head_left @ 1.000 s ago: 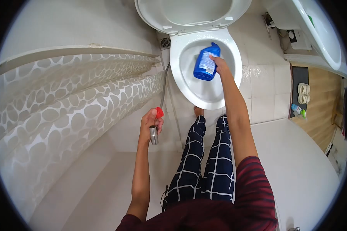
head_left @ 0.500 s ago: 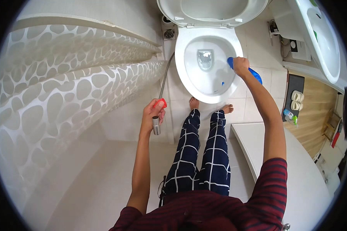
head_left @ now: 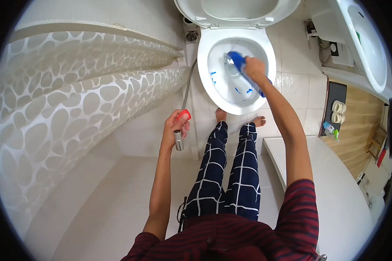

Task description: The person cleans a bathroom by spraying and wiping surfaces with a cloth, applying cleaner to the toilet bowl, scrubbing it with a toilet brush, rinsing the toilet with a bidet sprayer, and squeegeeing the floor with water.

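My right hand [head_left: 254, 68] is closed around a blue bottle [head_left: 238, 61], blurred by motion and tilted over the toilet bowl [head_left: 224, 92]. Blue streaks of liquid [head_left: 213, 77] lie on the bowl's inner wall, left and front, and water stands at its bottom. My left hand [head_left: 173, 126], left of the toilet, has its fingers curled round a red cap [head_left: 185, 114]. Below the thumb a shiny metal cylinder [head_left: 178, 140] sticks out of the same hand. A grey hose [head_left: 189, 85] runs from beside the toilet down to this hand.
The toilet lid and seat [head_left: 237, 22] are raised. A patterned shower curtain [head_left: 91, 98] hangs along the left. At the upper right is a white sink [head_left: 366, 48]. Slippers [head_left: 338, 112] and a bottle [head_left: 329, 127] rest on a dark mat [head_left: 336, 93]. A white panel [head_left: 309, 174] stands at right.
My right hand has swung the blue bottle left and up over the bowl's middle. More blue streaks show on the left and front of the bowl. My left hand has barely shifted.
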Demonstrator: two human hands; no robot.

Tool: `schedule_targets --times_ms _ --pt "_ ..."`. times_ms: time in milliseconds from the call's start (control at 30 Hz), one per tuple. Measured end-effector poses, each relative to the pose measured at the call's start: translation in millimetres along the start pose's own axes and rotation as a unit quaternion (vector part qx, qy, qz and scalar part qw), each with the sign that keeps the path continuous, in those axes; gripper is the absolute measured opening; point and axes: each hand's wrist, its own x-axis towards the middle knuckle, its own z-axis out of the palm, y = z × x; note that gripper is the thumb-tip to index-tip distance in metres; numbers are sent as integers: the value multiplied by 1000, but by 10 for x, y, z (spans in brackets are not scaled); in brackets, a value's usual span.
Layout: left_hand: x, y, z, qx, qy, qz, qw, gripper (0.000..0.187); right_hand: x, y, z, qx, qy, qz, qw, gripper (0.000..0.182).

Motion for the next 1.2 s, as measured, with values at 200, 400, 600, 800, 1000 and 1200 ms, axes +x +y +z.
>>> schedule_targets --times_ms 200,400,600,800,1000,1200 --pt "79 60 -6 19 -9 9 1000 34 -198 -45 207 11 56 -33 998 17" --pt "232 169 114 66 -36 15 997 39 -931 644 404 69 -2 132 989 19" --pt "468 247 427 109 -104 -30 988 39 -2010 612 442 225 54 135 964 40" --pt "677 418 790 183 -205 -60 960 43 -2381 -107 314 464 247 27 850 43" --pt "677 674 915 207 -236 -73 947 44 -2405 -242 52 461 287 13 840 39" --pt "646 774 911 203 -251 -74 943 42 -2438 -115 -13 423 298 -26 855 39"
